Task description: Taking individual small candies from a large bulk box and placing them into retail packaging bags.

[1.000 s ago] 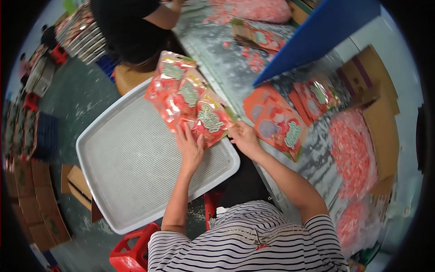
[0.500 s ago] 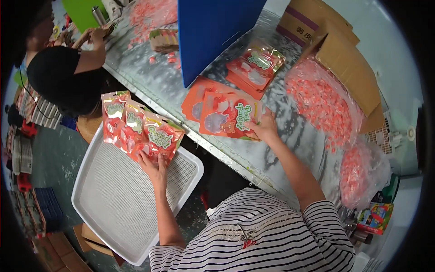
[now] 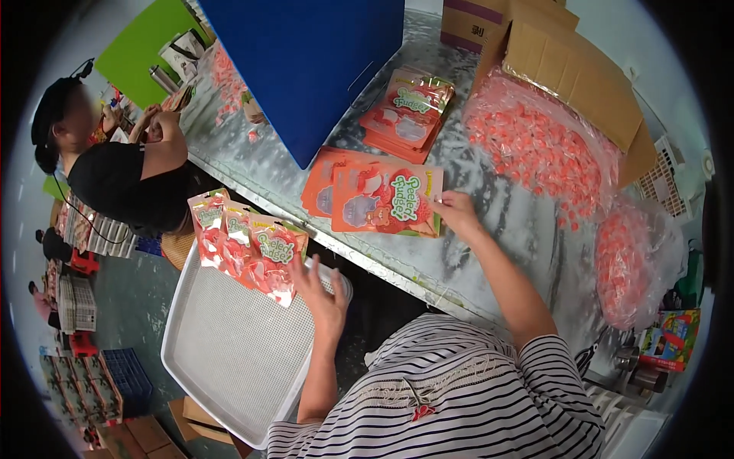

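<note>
Our right grip point(image 3: 459, 217) pinches a flat candy pouch point(image 3: 375, 200) on the desk point(image 3: 453, 269). Our left grip point(image 3: 325, 304) spreads loose beside filled pouches point(image 3: 243, 246).

Glossy plastic pouches point(image 3: 274, 251), matt cardboard box point(image 3: 564, 80)

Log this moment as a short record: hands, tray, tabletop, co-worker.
left hand: open, fingers spread, by three overlapping glossy pouches; contact unclear
right hand: fingertips at right edge of the front flat pouch
white perforated tray: glossy pouches at its far end
grey tabletop: more flat pouches, blue divider panel, cardboard box, clear bags of pink pieces
co-worker: left of the panel
</note>
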Motion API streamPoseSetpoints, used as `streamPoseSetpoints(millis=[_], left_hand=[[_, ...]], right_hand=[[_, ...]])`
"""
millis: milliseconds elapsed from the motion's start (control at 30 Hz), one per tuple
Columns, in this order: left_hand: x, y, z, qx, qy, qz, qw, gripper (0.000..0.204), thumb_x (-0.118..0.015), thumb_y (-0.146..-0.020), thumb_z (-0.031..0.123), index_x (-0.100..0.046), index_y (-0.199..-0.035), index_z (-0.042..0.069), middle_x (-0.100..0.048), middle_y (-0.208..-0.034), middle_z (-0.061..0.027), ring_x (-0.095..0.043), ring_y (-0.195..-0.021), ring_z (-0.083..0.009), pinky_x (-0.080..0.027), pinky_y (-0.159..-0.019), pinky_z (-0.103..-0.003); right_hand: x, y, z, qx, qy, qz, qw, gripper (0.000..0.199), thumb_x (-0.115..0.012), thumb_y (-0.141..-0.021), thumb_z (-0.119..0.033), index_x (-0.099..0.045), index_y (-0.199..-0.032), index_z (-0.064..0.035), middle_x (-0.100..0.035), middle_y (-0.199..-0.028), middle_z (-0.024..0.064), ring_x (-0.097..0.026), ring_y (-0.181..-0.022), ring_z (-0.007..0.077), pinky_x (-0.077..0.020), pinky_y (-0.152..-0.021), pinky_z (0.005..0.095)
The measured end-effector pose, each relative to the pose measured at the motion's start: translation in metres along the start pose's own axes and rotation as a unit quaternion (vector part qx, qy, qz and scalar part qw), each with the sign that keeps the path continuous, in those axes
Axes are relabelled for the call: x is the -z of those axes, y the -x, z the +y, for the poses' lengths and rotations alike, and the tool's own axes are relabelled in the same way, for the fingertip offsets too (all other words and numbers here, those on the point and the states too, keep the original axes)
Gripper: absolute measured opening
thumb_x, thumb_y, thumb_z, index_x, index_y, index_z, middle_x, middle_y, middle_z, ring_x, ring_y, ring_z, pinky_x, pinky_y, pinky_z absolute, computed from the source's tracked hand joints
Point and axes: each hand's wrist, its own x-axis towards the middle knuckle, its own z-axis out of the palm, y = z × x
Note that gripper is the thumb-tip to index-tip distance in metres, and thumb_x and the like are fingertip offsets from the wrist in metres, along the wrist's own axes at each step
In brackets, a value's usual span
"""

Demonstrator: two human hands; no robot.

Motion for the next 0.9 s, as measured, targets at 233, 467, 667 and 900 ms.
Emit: streamPoseSetpoints(millis=[233,467,667,900], left_hand=[[0.014,-0.027,0.119,-0.263,0.132,-0.125,0.947,0.05,-0.063,-0.076,0.0,-0.052,-0.125,0.0,-0.045,-0.134,-0.0212,-0.037,-0.126,-0.0449,-0.033,-0.104,-0.052],[0.021,-0.045,0.19,-0.534,0.074,-0.197,0.819,0.059,-0.064,-0.064,0.005,-0.058,-0.122,0.001,-0.052,-0.13,-0.0124,-0.05,-0.112,-0.0351,-0.045,-0.091,-0.044],[0.024,-0.035,0.201,-0.557,-0.081,-0.281,0.777,0.048,-0.055,-0.075,0.015,-0.056,-0.12,-0.001,-0.054,-0.114,-0.0125,-0.049,-0.11,-0.0312,-0.042,-0.09,-0.043],[0.007,-0.028,0.235,-0.658,-0.059,-0.321,0.678,0.031,-0.058,-0.069,0.015,-0.064,-0.095,-0.001,-0.056,-0.101,-0.0114,-0.048,-0.108,-0.0314,-0.045,-0.081,-0.038]], right_hand=[[0.071,0.104,-0.062,0.034,-0.1,-0.136,0.985,0.026,-0.07,-0.086,-0.022,-0.062,-0.076,0.0004,-0.059,-0.063,-0.0015,-0.052,-0.058,0.0045,-0.0424,-0.05,0.0252],[0.114,0.147,-0.069,0.197,-0.102,-0.229,0.948,0.023,-0.07,-0.084,-0.016,-0.057,-0.075,0.0013,-0.053,-0.058,0.0027,-0.046,-0.058,0.0045,-0.0391,-0.05,0.0261],[0.118,0.152,-0.03,0.163,-0.145,-0.224,0.95,0.031,-0.066,-0.086,-0.017,-0.049,-0.066,-0.0011,-0.04,-0.055,-0.0012,-0.036,-0.054,0.0043,-0.0319,-0.046,0.0271],[0.151,0.156,-0.039,0.079,-0.035,-0.237,0.968,0.021,-0.065,-0.077,-0.016,-0.063,-0.081,0.0048,-0.063,-0.072,0.0214,-0.065,-0.072,0.0309,-0.0479,-0.065,0.0411]])
